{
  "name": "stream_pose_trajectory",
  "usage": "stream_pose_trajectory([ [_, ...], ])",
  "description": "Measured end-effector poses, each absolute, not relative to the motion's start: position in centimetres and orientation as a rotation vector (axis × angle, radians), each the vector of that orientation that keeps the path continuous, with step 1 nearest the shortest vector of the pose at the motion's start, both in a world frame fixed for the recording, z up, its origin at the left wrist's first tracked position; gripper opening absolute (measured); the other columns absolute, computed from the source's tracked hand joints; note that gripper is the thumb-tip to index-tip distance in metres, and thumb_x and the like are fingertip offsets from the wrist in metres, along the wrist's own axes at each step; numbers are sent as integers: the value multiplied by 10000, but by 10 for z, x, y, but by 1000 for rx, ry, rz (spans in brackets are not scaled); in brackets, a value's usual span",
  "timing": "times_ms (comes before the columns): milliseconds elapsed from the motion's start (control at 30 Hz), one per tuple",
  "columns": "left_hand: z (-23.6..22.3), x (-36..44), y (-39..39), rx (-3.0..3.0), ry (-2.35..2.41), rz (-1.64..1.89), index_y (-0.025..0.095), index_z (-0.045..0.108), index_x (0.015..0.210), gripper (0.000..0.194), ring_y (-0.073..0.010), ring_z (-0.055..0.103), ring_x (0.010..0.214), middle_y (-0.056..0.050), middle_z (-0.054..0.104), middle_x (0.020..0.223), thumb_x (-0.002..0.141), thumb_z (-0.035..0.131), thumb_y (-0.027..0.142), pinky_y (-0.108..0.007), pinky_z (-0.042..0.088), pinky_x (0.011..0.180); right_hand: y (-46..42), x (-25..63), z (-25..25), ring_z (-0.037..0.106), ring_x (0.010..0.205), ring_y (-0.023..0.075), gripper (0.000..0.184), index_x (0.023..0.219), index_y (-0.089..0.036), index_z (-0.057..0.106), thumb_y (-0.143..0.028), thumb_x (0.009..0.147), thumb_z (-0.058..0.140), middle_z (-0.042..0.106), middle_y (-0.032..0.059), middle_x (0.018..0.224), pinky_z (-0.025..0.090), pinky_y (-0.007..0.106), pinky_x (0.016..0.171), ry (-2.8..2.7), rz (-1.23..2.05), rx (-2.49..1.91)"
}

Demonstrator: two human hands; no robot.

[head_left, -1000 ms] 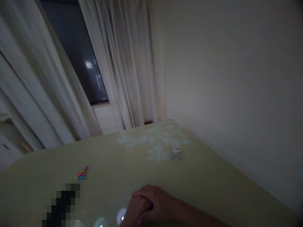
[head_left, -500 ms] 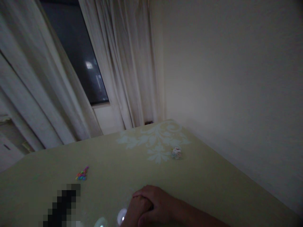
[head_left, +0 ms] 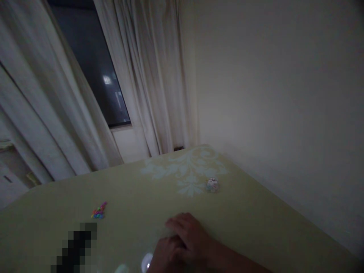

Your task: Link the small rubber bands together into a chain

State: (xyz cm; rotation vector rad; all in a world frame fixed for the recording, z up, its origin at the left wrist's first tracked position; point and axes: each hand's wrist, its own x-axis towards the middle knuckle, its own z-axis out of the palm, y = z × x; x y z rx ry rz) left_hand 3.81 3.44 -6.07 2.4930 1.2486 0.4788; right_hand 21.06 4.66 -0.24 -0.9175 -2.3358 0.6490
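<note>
Right hand (head_left: pixel 192 239), fingers loosely extended, overlaps left hand (head_left: pixel 166 252), likely resting on it; left's closure cannot be told. Small multicoloured pieces (head_left: pixel 99 211) lie heaped forward-left.

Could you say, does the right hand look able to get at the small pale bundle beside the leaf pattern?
Probably yes, with a forward stretch: nothing visible stands between the right hand and the small pale bundle. The left hand, partly overlapped in view, lies to its left, off that path.
</note>
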Motion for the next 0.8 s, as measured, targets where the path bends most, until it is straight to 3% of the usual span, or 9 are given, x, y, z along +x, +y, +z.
stream_pose_trajectory([
  [133,-46,43,27,2619,1289,381,215,752,759,253,-159,724,640,-53,777,751,908,550,185,-201,479,594,81,250,1,382,1497,329,653,1598,-246,409,-470,1003,559,402,134,1650,280,539,1228,-2101,124,-1383],
  [200,-43,44,26,2662,1298,364,213,737,750,269,-147,715,626,-49,763,733,930,538,192,-190,464,577,98,276,-3,284,1553,360,675,1613,-242,389,-396,983,575,292,127,1703,246,581,1237,-1982,1,-1670],
  [267,-43,45,26,2678,1297,359,214,727,756,272,-139,709,623,-45,759,741,942,531,190,-184,456,572,108,297,-9,293,1546,401,706,1595,-198,427,-393,945,619,324,168,1682,293,598,1213,-2003,63,-1867],
  [467,-34,40,29,2582,1414,435,215,692,801,241,-185,717,734,-57,736,811,956,509,194,-241,525,671,108,302,-18,272,1563,374,619,1542,-145,509,-303,947,570,356,180,1665,302,556,1240,-2174,107,-1801],
  [567,-31,34,32,2404,1523,669,215,704,1000,168,-237,712,975,-99,743,1060,952,545,243,-333,571,859,94,282,-8,309,1551,356,582,1523,-159,532,-242,947,541,381,166,1656,304,556,1243,-2255,161,-1667],
  [600,-33,31,34,2344,1541,765,213,682,1158,253,-257,681,1112,-118,717,1215,930,582,251,-376,557,960,87,274,-4,319,1547,350,582,1522,-163,533,-222,943,534,380,158,1658,305,550,1244,-2290,204,-1608],
  [633,-36,27,36,2292,1562,864,203,605,1344,458,-284,614,1262,-138,650,1379,890,628,253,-429,514,1064,79,265,0,327,1542,350,596,1528,-162,525,-211,934,541,385,156,1656,304,543,1244,-2329,265,-1534],
  [700,-45,20,40,2210,1603,970,160,419,1547,778,-331,469,1434,-175,508,1561,819,679,248,-518,417,1175,60,248,9,373,1519,323,672,1570,-202,465,-188,905,564,445,118,1629,306,499,1249,-2430,437,-1276],
  [800,-54,9,46,2116,1521,980,115,484,1513,755,-355,535,1374,-209,595,1463,799,678,263,-542,432,1164,39,229,20,504,1420,268,700,1600,-287,403,-215,926,580,522,65,1578,351,413,1220,-2484,677,-955],
])
